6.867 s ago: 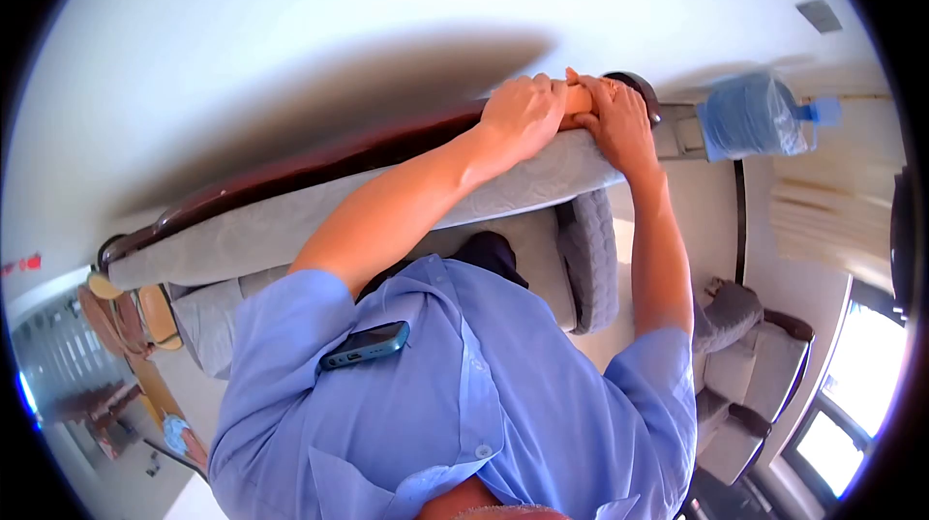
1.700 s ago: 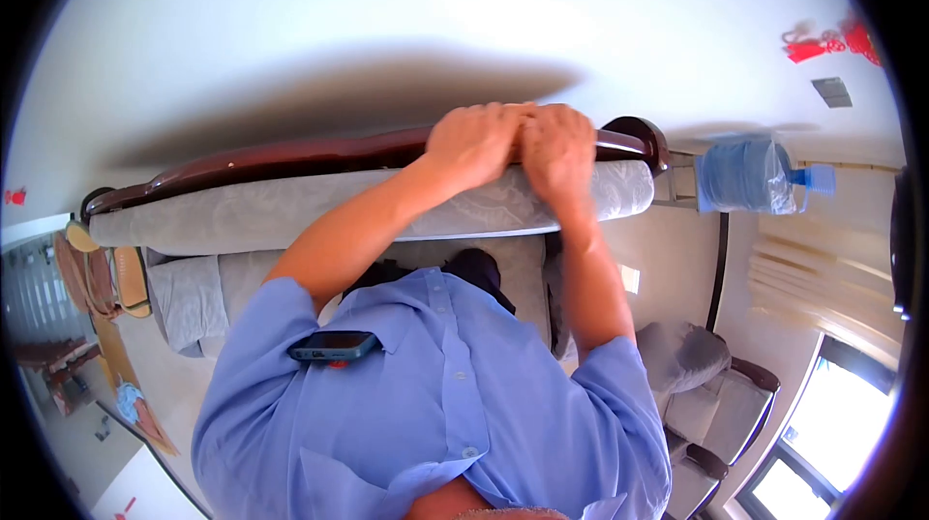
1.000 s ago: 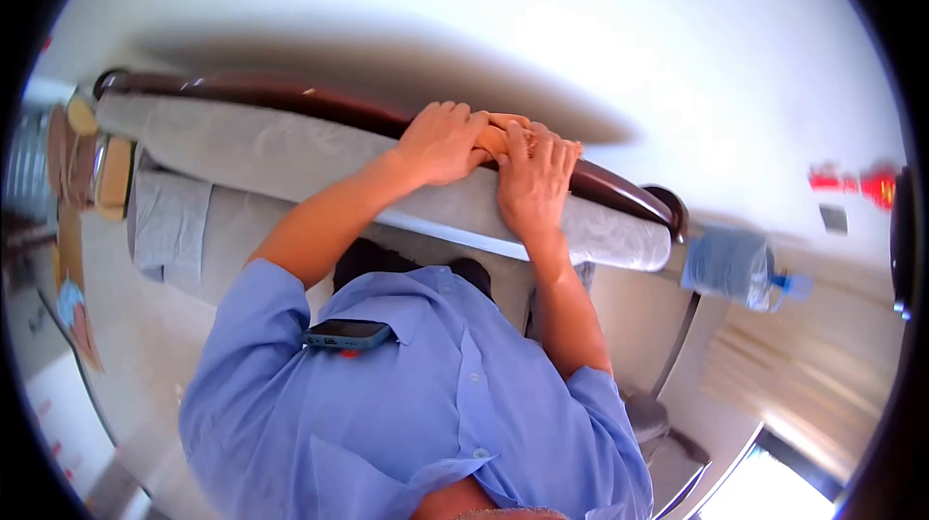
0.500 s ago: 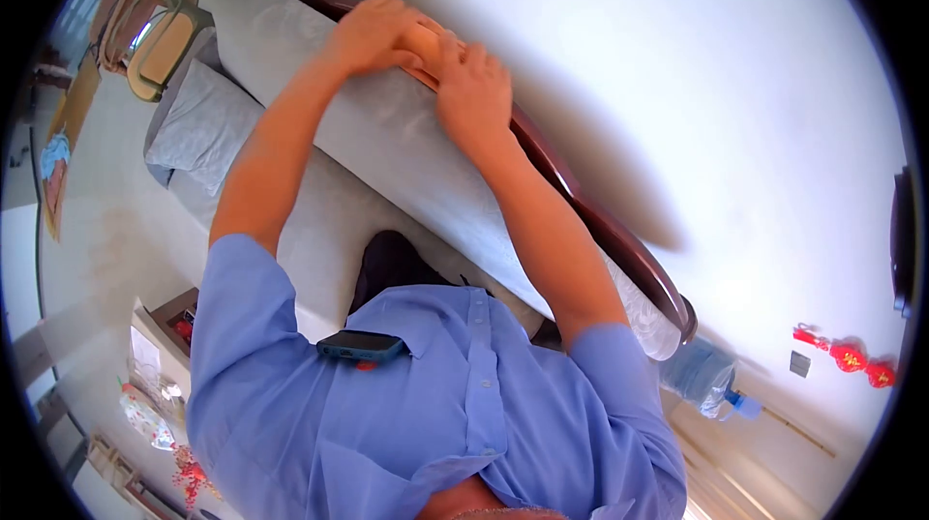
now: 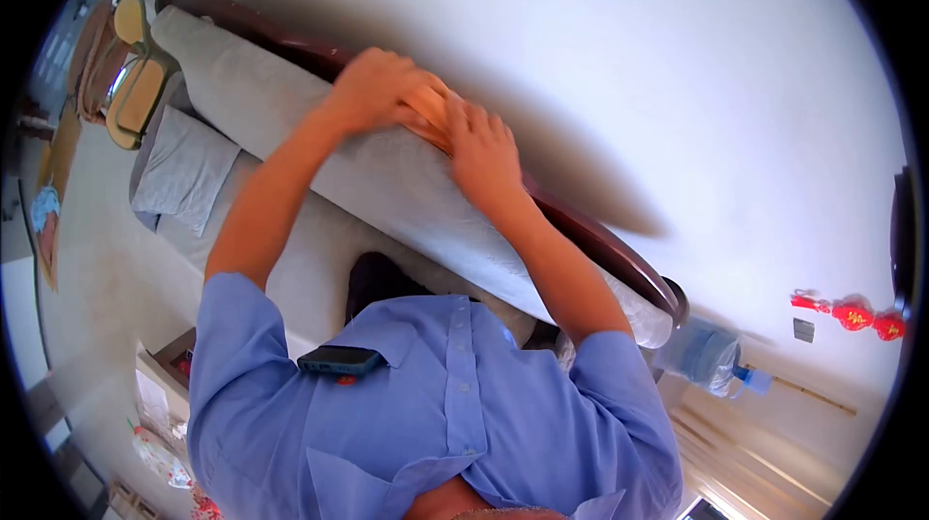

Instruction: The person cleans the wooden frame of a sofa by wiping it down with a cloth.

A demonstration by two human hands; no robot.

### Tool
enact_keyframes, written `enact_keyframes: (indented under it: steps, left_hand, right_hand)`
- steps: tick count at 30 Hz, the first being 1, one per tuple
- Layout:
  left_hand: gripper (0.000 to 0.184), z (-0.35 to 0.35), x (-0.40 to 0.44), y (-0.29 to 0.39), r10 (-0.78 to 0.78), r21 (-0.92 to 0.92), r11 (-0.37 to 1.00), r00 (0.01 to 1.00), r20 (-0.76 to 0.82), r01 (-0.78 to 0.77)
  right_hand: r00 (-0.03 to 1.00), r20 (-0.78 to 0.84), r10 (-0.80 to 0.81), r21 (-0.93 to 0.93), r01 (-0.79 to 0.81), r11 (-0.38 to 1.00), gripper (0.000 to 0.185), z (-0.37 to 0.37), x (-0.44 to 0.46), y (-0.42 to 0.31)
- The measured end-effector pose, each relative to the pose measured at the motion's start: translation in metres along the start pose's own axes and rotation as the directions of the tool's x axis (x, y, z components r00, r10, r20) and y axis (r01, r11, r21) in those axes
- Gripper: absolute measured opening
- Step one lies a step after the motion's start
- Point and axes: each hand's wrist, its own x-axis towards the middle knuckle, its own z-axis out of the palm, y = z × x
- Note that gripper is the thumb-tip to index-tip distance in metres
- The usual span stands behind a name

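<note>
Both hands meet at the dark wooden top rail of a grey sofa. My left hand is closed around the left end of an orange, folded-looking cloth. Gripping its other end, my right hand has its fingers bent over the cloth and its back towards me. The cloth lies along the rail, mostly covered by my fingers. Its full size is hidden.
A grey cushion sits on the sofa seat. The white wall rises behind the rail. Chairs stand at far left. A large water bottle is beyond the sofa's right end. A phone sits in my shirt pocket.
The view has tilted, so the sofa and hands appear lower. Both hands still hold the orange cloth and seem a little farther right along the rail.
</note>
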Motion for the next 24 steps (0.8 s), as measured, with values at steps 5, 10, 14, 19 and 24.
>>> enact_keyframes:
  steps: [5, 10, 14, 19, 24]
  left_hand:
    - [0.053, 0.078, 0.048, 0.140, 0.189, -0.038, 0.982, 0.980, 0.066, -0.187]
    - [0.051, 0.137, 0.113, 0.304, 0.269, -0.273, 0.931, 0.961, 0.060, -0.243]
    - [0.043, 0.183, 0.165, 0.421, 0.438, -0.274, 0.871, 0.897, 0.058, -0.408]
    - [0.029, 0.199, 0.190, 0.492, 0.485, -0.334, 0.832, 0.873, 0.048, -0.443]
    - [0.030, 0.178, 0.181, 0.453, 0.424, -0.303, 0.882, 0.889, 0.172, -0.361]
  right_hand:
    - [0.997, -0.026, 0.079, -0.032, -0.079, 0.996, 0.062, -0.054, -0.140, 0.087]
    - [0.935, -0.213, 0.283, -0.090, -0.307, 0.948, 0.054, -0.133, -0.265, 0.166]
    - [0.839, -0.289, 0.462, -0.025, -0.488, 0.872, 0.053, -0.147, -0.372, 0.240]
    - [0.635, -0.366, 0.680, 0.043, -0.719, 0.694, 0.046, -0.136, -0.398, 0.261]
    - [0.687, -0.377, 0.621, -0.019, -0.676, 0.737, 0.037, -0.118, -0.385, 0.263]
